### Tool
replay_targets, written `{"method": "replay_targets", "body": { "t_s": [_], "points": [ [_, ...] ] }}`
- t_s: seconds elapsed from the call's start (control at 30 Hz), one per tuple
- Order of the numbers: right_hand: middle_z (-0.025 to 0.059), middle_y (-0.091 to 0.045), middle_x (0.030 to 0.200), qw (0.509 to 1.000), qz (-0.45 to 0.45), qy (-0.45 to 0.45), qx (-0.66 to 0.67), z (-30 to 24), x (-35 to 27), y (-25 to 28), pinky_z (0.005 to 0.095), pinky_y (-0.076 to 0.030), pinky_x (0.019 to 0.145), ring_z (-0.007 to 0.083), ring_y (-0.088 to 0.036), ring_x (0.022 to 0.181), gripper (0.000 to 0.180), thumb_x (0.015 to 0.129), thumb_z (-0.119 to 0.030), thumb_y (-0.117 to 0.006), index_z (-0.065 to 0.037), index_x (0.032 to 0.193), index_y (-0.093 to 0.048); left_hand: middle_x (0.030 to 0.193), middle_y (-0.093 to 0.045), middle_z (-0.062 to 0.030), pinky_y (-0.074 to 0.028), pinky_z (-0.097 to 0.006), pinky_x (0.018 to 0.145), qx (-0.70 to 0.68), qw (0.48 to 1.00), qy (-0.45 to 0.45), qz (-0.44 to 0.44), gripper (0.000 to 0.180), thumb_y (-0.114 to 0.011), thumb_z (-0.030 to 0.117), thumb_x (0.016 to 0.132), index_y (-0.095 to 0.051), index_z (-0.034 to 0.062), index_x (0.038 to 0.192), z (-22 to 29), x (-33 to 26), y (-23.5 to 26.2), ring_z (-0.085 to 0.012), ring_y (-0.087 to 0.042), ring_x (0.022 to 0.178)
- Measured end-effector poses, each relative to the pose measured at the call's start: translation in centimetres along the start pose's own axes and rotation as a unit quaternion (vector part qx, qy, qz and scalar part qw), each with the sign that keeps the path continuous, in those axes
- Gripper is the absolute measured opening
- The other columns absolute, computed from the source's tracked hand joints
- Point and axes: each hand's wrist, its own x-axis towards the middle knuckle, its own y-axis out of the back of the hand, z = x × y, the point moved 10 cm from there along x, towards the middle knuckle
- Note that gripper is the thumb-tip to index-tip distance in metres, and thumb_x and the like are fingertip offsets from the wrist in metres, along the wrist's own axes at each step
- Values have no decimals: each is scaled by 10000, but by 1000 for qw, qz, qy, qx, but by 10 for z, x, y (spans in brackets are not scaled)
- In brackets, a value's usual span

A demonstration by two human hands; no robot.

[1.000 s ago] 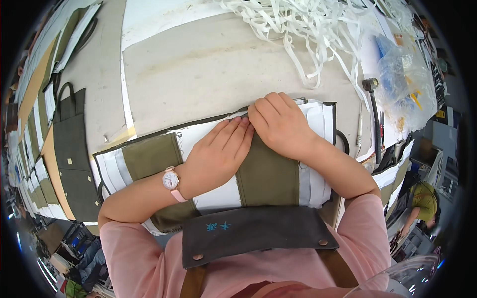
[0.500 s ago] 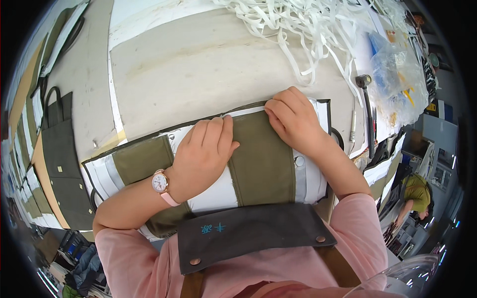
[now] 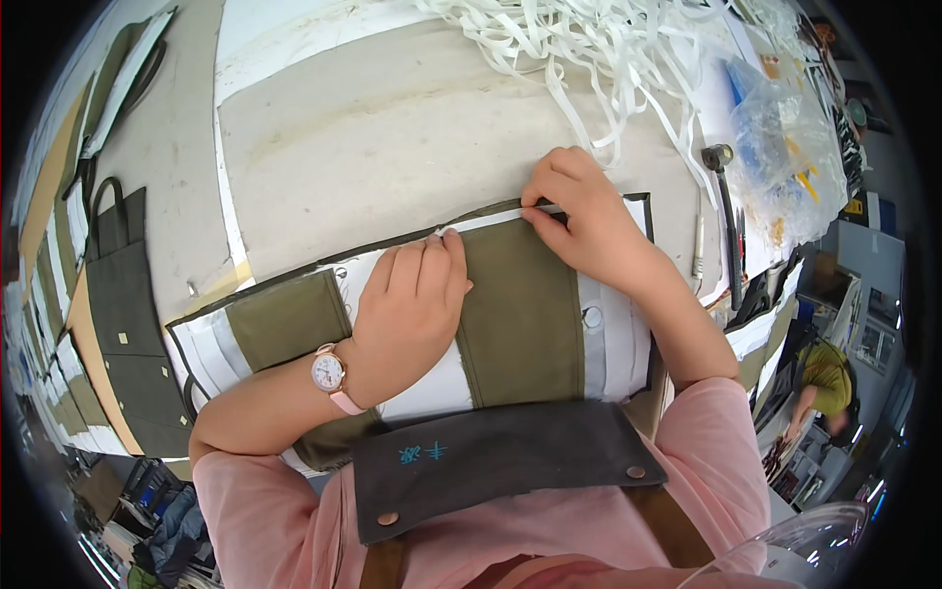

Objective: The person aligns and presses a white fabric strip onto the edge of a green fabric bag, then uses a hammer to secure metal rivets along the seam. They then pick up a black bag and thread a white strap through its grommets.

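An olive, white and grey bag panel point(image 3: 520, 314) with dark edging lies across the table in front of me. A narrow white strip point(image 3: 491, 220) runs along its far edge between my hands. My left hand point(image 3: 412, 304), with a pink-strapped watch at the wrist, lies flat on the panel. Its fingers are close together, and their tips press by the left end of that strip. My right hand point(image 3: 579, 216) pinches with thumb and forefinger at the strip's right end, at the far edge. What lies between those fingertips is mostly hidden.
Tangled white tape point(image 3: 589, 59) is heaped at the far right. Next to it are a clear plastic bag point(image 3: 785, 137) and a black-handled hammer point(image 3: 726, 206). A dark handled bag piece point(image 3: 128, 324) lies left. At far right a person point(image 3: 824, 378) sits bent.
My right hand has lifted and turned a little, its fingers rising above the far edge while the thumb comes into view. My left hand has shifted only slightly.
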Motion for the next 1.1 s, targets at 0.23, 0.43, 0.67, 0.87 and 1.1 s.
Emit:
{"method": "replay_targets", "body": {
  "t_s": [0.23, 0.43, 0.67, 0.87, 1.1],
  "points": [
    [96, -602, 973, 994, -105, 12, 8, -12, 19, -27, 409, -413, 853, 314, -567, 941, 135, 826, -3, -645, -60, 941, -604, 1032, -582, -146, -515, -378, 801, -10, 1000, -3, 1, 505, -705, 185, 824, -629, -41, 1269, -2, 1, -1, -271, -578, 905],
    [105, -597, 983, 992, -119, 34, -27, -20, 20, -32, 415, -423, 841, 317, -558, 944, 137, 813, 18, -617, -50, 932, -613, 1029, -576, -128, -513, -370, 794, -6, 1000, 2, 6, 531, -726, 204, 798, -639, -16, 1274, -3, 1, 0, -256, -577, 892],
    [105, -569, 957, 989, -77, 102, 69, -26, 14, -37, 405, -470, 839, 316, -538, 937, 193, 780, 66, -636, -28, 948, -626, 1028, -587, -106, -518, -353, 761, -53, 999, 6, -2, 487, -737, 174, 803, -655, -3, 1249, -10, 1, 3, -247, -591, 882],
    [83, -602, 1017, 967, -60, 241, -62, -45, -5, -32, 373, -510, 832, 282, -567, 967, 277, 767, -24, -683, 10, 1042, -683, 1057, -599, -106, -530, -368, 743, -166, 982, 88, -20, 428, -755, 132, 816, -666, -6, 1211, -47, 0, -1, -251, -610, 885],
    [98, -600, 1015, 964, -28, 240, -114, -52, -17, -32, 378, -519, 835, 288, -587, 972, 355, 760, -66, -679, 54, 1094, -694, 1153, -601, -133, -540, -382, 861, 17, 999, -23, -23, 427, -725, 177, 837, -660, -50, 1192, -5, 5, -3, -269, -610, 1003]
  ]
}}
